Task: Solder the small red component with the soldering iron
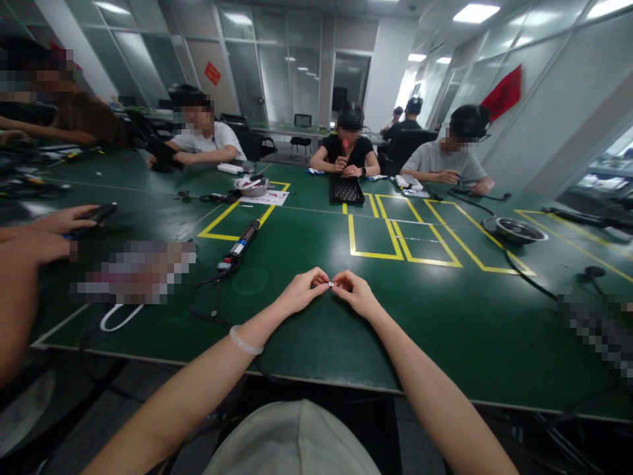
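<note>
Just above the green table, a tiny shiny silvery piece [331,284] sits between the fingertips of both hands. It is too small for me to tell what kind of thing it is. My left hand [305,290] pinches it from the left, thumb and fingers pressed together; a pale bangle [246,340] circles that forearm. From the other side, my right hand [354,291] also closes on it, thumb and fingertips meeting. Most of the piece is hidden behind the fingertips.
An electric screwdriver [240,245] with a cord lies left of my hands on the green table [306,237]. Yellow tape outlines mark the far side. A metal bowl [521,230] stands at right, a black tray [347,190] ahead before a co-worker. Another person's hands [54,234] are at left.
</note>
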`<state>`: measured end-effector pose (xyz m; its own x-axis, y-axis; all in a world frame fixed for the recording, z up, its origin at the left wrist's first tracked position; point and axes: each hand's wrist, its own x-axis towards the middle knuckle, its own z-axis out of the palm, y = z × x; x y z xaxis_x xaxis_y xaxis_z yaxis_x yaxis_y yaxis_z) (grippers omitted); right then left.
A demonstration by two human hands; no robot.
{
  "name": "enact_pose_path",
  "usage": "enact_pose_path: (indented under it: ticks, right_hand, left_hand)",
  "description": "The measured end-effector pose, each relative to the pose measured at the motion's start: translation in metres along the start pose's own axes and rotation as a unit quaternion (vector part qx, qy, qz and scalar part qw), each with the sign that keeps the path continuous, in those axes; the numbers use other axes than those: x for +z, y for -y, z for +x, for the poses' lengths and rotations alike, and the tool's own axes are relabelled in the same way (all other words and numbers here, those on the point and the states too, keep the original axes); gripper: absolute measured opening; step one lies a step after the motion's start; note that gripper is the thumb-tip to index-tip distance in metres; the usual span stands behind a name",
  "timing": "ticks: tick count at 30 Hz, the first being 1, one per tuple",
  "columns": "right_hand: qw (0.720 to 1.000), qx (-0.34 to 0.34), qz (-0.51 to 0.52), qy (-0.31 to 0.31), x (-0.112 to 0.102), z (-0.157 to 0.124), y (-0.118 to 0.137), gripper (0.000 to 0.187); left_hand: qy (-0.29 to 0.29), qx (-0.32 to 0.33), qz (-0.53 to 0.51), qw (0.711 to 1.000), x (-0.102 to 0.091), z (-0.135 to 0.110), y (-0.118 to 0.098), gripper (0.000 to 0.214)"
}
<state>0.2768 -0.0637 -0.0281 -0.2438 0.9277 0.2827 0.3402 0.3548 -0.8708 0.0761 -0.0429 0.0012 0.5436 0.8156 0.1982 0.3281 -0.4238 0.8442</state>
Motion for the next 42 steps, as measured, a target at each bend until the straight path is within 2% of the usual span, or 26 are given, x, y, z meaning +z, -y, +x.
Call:
enact_pose_path:
  ticks: [5,8,10,12,14,16,17,19,22,26,32,37,42]
  right_hand:
    - [1.000,0.017,-0.019,-0.014,-0.001,0.000,0.001,0.022]
    - [0.999,0.023,-0.027,-0.015,-0.002,0.000,-0.001,0.023]
    - [0.999,0.026,-0.030,-0.014,-0.002,-0.001,-0.001,0.023]
    - [0.999,0.026,-0.032,-0.012,-0.002,-0.001,-0.001,0.023]
    - [0.999,0.026,-0.036,-0.011,-0.002,-0.001,-0.001,0.022]
    - [0.999,0.026,-0.040,-0.011,-0.002,-0.001,0.000,0.022]
    - [0.999,0.027,-0.041,-0.011,-0.002,-0.001,0.001,0.022]
    - [0.999,0.029,-0.042,-0.009,-0.003,-0.001,0.003,0.021]
    - [0.999,0.034,-0.035,-0.004,-0.003,-0.002,0.005,0.020]
    - [0.999,0.033,-0.033,-0.005,-0.002,-0.002,0.006,0.019]
    - [0.999,0.030,-0.045,-0.005,-0.002,-0.002,0.007,0.021]
    - [0.999,0.028,-0.044,-0.005,-0.003,-0.001,0.005,0.019]
    - [0.999,0.026,-0.035,-0.002,-0.003,0.000,0.002,0.020]
  left_hand:
    - [-0.006,-0.003,0.026,1.000,-0.007,-0.001,0.000,0.028]
    - [-0.032,0.000,0.079,0.996,-0.024,-0.003,0.002,0.031]
    - [-0.051,-0.006,0.138,0.989,-0.046,-0.006,0.007,0.033]
    - [-0.072,-0.029,0.213,0.974,-0.077,-0.010,0.016,0.039]
    - [-0.103,-0.069,0.299,0.946,-0.114,-0.016,0.032,0.050]
    - [-0.121,-0.139,0.391,0.902,-0.151,-0.022,0.052,0.066]
    - [-0.122,-0.174,0.417,0.884,-0.168,-0.026,0.063,0.074]
    - [-0.094,-0.226,0.431,0.869,-0.193,-0.034,0.083,0.085]
    - [-0.043,-0.253,0.412,0.875,-0.208,-0.044,0.104,0.083]
    - [-0.033,-0.217,0.420,0.881,-0.202,-0.049,0.111,0.073]
    - [-0.047,-0.235,0.424,0.874,-0.174,-0.042,0.092,0.065]
    - [-0.046,-0.248,0.431,0.867,-0.137,-0.027,0.064,0.063]
    - [-0.035,-0.206,0.437,0.875,-0.089,-0.010,0.036,0.057]
